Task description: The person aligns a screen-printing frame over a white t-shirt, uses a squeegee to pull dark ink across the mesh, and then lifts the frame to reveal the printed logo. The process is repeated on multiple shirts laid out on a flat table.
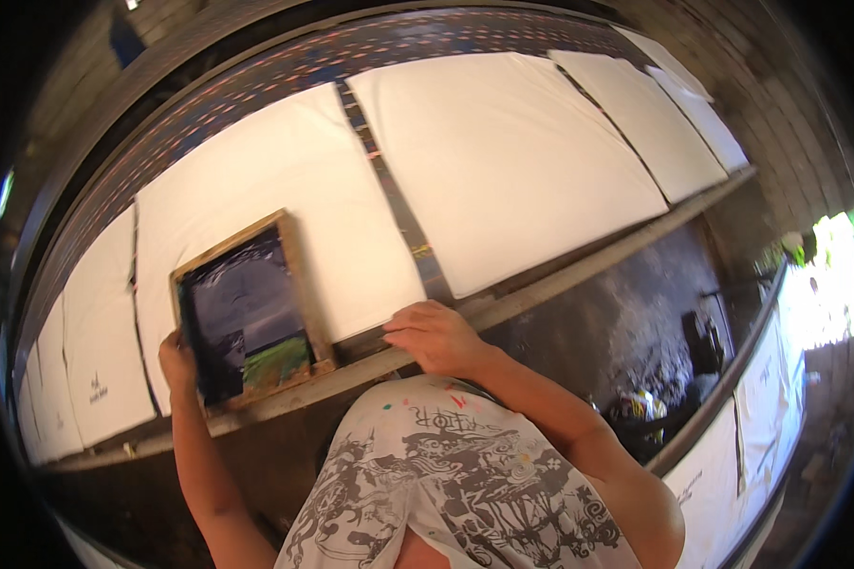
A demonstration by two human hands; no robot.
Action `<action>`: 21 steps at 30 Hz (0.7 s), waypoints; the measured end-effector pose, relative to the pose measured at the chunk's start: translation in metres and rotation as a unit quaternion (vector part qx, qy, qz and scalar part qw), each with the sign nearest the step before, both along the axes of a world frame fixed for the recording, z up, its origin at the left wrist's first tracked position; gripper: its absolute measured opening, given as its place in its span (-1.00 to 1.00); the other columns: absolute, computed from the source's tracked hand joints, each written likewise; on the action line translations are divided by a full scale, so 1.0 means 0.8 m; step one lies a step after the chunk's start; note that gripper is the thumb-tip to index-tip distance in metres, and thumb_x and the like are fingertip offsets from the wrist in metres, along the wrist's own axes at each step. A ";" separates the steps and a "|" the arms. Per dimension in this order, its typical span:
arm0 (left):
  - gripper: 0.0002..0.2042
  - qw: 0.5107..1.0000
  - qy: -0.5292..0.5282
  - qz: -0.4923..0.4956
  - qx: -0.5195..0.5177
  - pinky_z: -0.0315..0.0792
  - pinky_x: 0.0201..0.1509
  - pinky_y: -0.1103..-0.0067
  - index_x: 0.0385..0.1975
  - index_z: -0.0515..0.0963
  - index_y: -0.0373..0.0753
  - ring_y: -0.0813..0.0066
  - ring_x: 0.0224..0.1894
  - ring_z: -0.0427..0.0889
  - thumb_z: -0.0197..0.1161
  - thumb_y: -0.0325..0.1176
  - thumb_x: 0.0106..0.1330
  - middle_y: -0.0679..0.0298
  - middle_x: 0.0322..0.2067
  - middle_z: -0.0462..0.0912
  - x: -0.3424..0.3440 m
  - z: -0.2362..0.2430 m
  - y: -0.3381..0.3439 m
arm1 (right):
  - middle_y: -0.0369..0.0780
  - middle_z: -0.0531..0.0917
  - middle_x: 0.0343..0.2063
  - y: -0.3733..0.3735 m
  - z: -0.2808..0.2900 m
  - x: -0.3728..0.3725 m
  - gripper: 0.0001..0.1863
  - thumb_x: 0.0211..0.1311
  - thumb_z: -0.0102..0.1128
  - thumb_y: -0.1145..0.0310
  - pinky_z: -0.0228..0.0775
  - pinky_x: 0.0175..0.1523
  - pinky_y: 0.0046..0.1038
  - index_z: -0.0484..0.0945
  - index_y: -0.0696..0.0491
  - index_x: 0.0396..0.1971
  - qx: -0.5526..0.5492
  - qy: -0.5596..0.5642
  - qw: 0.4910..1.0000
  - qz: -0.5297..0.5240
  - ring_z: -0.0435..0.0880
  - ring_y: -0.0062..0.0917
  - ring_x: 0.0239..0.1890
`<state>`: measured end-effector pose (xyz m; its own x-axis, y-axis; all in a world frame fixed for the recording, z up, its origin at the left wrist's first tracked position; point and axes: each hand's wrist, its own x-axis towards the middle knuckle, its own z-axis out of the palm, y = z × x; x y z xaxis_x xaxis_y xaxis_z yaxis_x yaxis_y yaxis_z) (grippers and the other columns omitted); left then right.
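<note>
Along the table, head view: I have white sheets (pixel 503 161) in a row, smooth and four-cornered, dark gaps between them, their edges bowed by the fisheye.
Wooden frame: (pixel 306 284) rectangular, pale timber bars around a dark, faintly glossy panel (pixel 242 294) with a green smear (pixel 275 365) at its lower right; it sits partly over one sheet, its near end at the wooden rail (pixel 541 284).
Long axis: it runs from the rail away across the table, far end leaning left.
Left hand: (pixel 177 360) I see it curled around the frame's left bar, gripping.
Right hand: (pixel 436 339) fingers close together, pointing left, by the sheet's near edge; I can't tell whether they pinch cloth.
Writing: small dark print (pixel 98 389) on a left-hand sheet, too tiny for me; the pale shirt (pixel 465 474) carries black drawings and lettering.
</note>
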<state>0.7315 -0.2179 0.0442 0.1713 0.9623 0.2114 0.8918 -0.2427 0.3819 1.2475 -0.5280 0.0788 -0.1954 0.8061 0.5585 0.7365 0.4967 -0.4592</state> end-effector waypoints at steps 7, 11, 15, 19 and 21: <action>-0.68 0.998 0.025 0.036 -0.050 0.64 0.38 0.17 0.23 0.77 -0.50 -0.21 0.21 0.85 0.26 -0.48 0.64 -0.28 0.12 0.84 0.005 0.008 0.000 | -0.28 0.75 -0.22 0.001 0.005 -0.001 -0.94 0.34 0.48 0.41 0.64 0.19 -0.18 0.76 0.03 -0.27 -0.050 0.044 0.998 -0.017 0.76 -0.31 -0.04; -0.69 0.999 -0.003 0.031 -0.032 0.65 0.35 0.17 0.24 0.77 -0.49 -0.20 0.20 0.84 0.27 -0.45 0.68 -0.26 0.12 0.85 -0.001 0.000 -0.006 | -0.27 0.75 -0.25 0.005 0.003 -0.015 -0.93 0.34 0.47 0.41 0.65 0.16 -0.17 0.77 0.05 -0.24 -0.047 0.027 0.998 -0.033 0.76 -0.29 -0.06; -0.69 0.997 -0.055 0.033 -0.050 0.65 0.33 0.16 0.26 0.76 -0.49 -0.20 0.18 0.85 0.26 -0.46 0.68 -0.25 0.09 0.86 -0.007 -0.009 -0.007 | -0.23 0.77 -0.22 -0.002 0.016 -0.024 -0.77 0.22 0.44 0.56 0.69 0.07 -0.19 0.82 0.08 -0.12 -0.043 0.016 0.998 -0.047 0.79 -0.25 -0.08; -0.61 0.997 -0.054 0.028 -0.042 0.61 0.41 0.17 0.40 0.69 -0.38 -0.19 0.27 0.78 0.29 -0.53 0.64 -0.20 0.18 0.80 -0.020 -0.024 -0.011 | -0.20 0.79 -0.17 -0.015 0.024 -0.012 -0.66 0.18 0.39 0.59 0.70 0.03 -0.18 0.85 0.08 -0.03 -0.084 -0.015 0.994 -0.063 0.79 -0.24 -0.07; -0.56 0.995 0.046 0.016 0.084 0.57 0.46 0.19 0.45 0.66 -0.31 -0.18 0.34 0.73 0.28 -0.59 0.61 -0.16 0.26 0.75 0.008 0.020 -0.036 | -0.20 0.79 -0.23 -0.020 0.031 0.001 -0.71 0.21 0.42 0.60 0.70 -0.02 -0.15 0.85 0.08 -0.08 -0.083 -0.017 0.994 -0.066 0.80 -0.22 -0.13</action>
